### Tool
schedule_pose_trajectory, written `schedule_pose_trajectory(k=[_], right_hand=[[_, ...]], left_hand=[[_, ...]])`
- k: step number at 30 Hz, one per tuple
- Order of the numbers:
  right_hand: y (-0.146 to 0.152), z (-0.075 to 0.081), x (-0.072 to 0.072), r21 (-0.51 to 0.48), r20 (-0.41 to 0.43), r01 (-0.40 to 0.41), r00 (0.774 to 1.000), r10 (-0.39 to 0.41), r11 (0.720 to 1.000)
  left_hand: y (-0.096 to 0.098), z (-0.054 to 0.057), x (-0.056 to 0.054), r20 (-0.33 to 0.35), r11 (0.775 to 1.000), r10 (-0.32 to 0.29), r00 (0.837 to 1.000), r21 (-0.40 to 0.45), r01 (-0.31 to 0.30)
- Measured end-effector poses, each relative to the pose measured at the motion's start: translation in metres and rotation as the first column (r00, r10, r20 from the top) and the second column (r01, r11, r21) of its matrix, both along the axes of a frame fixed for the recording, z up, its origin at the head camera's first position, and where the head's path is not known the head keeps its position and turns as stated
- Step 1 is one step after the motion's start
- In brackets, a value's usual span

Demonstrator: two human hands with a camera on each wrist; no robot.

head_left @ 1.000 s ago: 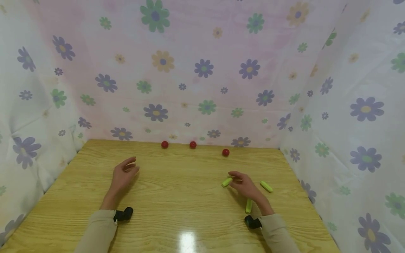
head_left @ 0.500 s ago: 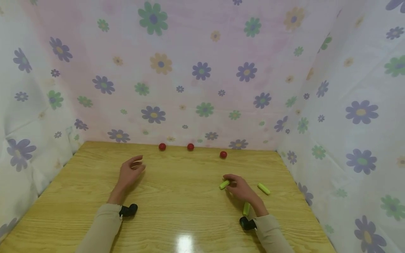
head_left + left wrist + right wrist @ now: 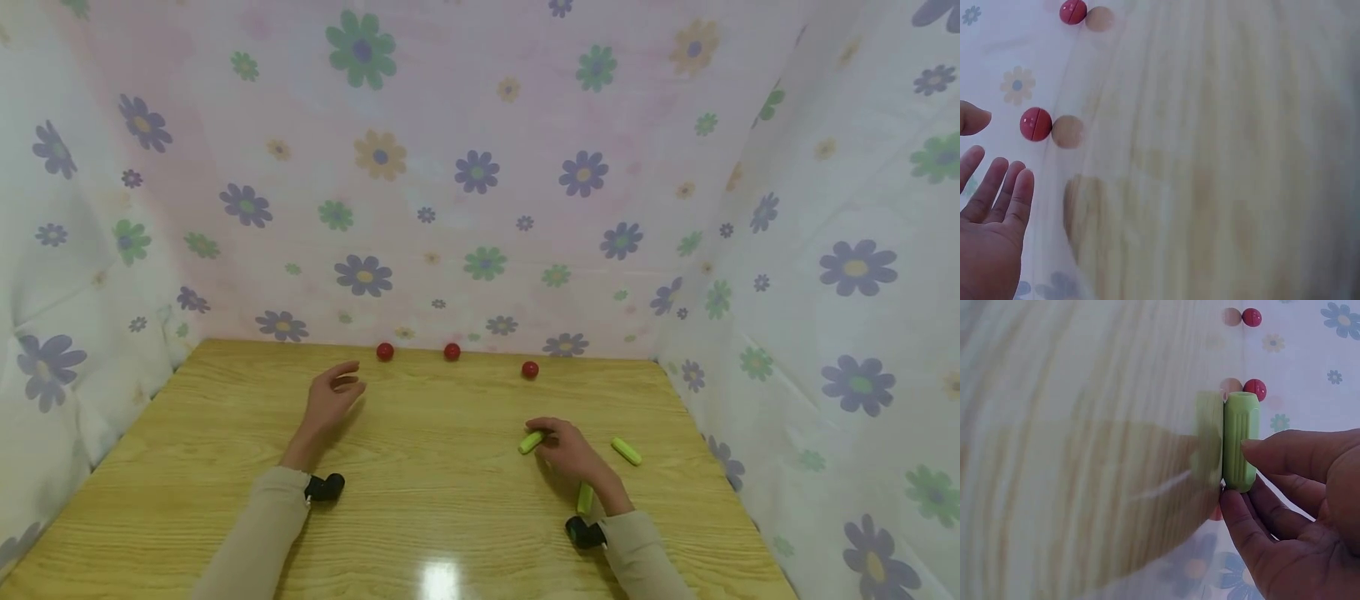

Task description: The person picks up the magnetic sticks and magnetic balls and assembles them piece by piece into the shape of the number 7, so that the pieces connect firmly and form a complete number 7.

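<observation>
Right of centre on the table (image 3: 442, 475), my right hand (image 3: 567, 452) pinches a ridged green piece (image 3: 1240, 440), thumb on one side and fingers on the other; whether it touches the table I cannot say for sure. Between it and the right edge I see a second green piece (image 3: 626, 451) lying aslant, and nearer my side a third green piece (image 3: 585, 500), partly covered by the wrist (image 3: 611, 493). My left hand (image 3: 332, 403) is over the left half, holding nothing, its thumb apart from the fingers, nearest the left red ball (image 3: 385, 352). That ball and the middle red ball (image 3: 452, 352) sit by the far edge, the right red ball (image 3: 530, 370) slightly in from it. Beyond, flowered cloth (image 3: 420, 229) hangs along the far, left and right edges.
</observation>
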State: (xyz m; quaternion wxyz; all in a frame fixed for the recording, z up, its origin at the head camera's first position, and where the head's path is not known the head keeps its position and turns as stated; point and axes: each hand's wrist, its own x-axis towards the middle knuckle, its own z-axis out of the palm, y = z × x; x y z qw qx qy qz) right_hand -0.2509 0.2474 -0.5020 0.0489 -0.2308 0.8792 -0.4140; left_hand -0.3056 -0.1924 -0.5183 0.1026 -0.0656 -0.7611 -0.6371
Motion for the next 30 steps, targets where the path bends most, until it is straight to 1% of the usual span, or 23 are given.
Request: schedule_pose_trajectory(k=[5, 9, 15, 26, 29, 30], right_hand=[[-0.006, 0.0, -0.001, 0.007, -0.02, -0.008, 1.0, 0.008, 1.0], [-0.01, 0.002, -0.001, 0.019, -0.039, -0.021, 0.999, 0.022, 1.0], [-0.012, 0.002, -0.002, 0.051, -0.067, 0.01, 0.998, -0.007, 0.999], [-0.014, -0.003, -0.008, 0.06, -0.021, 0.027, 0.999, -0.026, 0.998], [-0.014, -0.003, -0.009, 0.07, -0.021, 0.031, 0.999, -0.029, 0.997], [-0.015, -0.002, -0.009, 0.073, -0.02, 0.033, 0.999, -0.032, 0.997]], left_hand=[[0.006, 0.003, -0.008, 0.008, 1.0, 0.005, 1.0, 0.013, -0.005], [0.011, 0.004, -0.014, 0.022, 0.999, 0.03, 0.999, 0.022, -0.031], [0.019, 0.007, -0.023, 0.053, 0.997, 0.074, 0.996, 0.002, -0.075], [0.037, 0.009, -0.044, 0.046, 0.988, 0.151, 0.987, -0.018, -0.15], [0.043, 0.006, -0.048, 0.062, 0.984, 0.176, 0.982, -0.001, -0.176], [0.045, 0.005, -0.049, 0.071, 0.984, 0.176, 0.982, 0.016, -0.177]])
